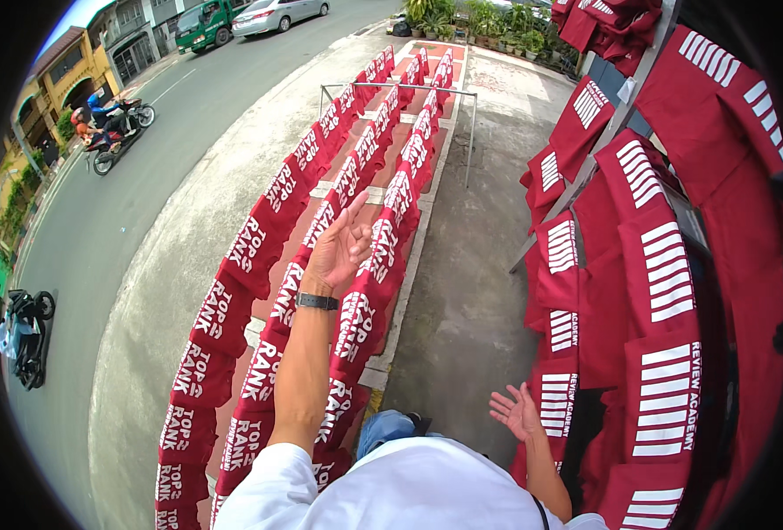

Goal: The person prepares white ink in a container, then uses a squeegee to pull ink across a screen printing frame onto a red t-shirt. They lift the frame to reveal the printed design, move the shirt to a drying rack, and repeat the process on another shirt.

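My left hand (343,247) is raised over the rows of hanging cloths, its arm stretched forward. The index finger points away from me and the others are loosely bent, with nothing in them. A dark watch (317,301) is strapped to that wrist. Below and around it hang dark red cloth pieces (272,199) with white print, in three long rows. Lower and to the right, my right hand (519,413) is spread palm up and holds nothing. It is nearest to the dark red cloths with white stripes (558,402) on the right side.
A thin metal frame (409,87) spans the rows, with a leg (472,141) on the right. A slanted metal post (617,115) stands among the right-hand cloths. Left lies a road with a motorcycle carrying riders (113,132), a parked motorcycle (27,336), a silver car (277,16) and a green truck (204,25).
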{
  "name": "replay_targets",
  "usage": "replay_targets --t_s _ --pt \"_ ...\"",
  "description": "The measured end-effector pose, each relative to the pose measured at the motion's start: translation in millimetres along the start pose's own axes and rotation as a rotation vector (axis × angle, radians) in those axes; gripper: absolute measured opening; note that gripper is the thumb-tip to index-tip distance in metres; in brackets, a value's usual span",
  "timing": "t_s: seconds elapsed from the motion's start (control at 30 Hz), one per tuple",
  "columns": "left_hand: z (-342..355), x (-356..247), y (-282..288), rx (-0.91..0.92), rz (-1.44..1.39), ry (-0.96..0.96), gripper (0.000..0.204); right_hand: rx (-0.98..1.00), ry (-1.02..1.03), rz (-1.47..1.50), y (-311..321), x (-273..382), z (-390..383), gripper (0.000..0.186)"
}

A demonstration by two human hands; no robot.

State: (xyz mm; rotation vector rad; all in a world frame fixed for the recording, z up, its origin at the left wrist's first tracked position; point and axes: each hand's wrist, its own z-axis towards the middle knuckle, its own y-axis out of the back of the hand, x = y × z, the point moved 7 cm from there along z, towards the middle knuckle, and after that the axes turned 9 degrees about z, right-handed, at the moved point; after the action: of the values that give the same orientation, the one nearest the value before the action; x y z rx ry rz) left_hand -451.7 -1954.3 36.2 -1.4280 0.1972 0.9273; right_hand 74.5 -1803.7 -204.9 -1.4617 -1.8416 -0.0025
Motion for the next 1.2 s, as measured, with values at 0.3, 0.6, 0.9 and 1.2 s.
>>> replay_targets --t_s 0.3,0.6,0.9,1.2 --pt "-66 249 172 -0.633 -0.412 0.317 0.079 0.953 0.105 0.747 -322 304 113 0.119" --pt "269 133 223 -0.541 0.687 0.615 0.071 0.630 0.116 0.819 -347 425 316 0.128" --pt "651 177 46 0.249 1.693 -0.433 0.083 0.705 0.032 0.481 -445 562 537 0.133" --pt "879 145 150 0.372 1.380 0.293 0.094 0.792 -0.425 0.324 -498 722 669 0.146"
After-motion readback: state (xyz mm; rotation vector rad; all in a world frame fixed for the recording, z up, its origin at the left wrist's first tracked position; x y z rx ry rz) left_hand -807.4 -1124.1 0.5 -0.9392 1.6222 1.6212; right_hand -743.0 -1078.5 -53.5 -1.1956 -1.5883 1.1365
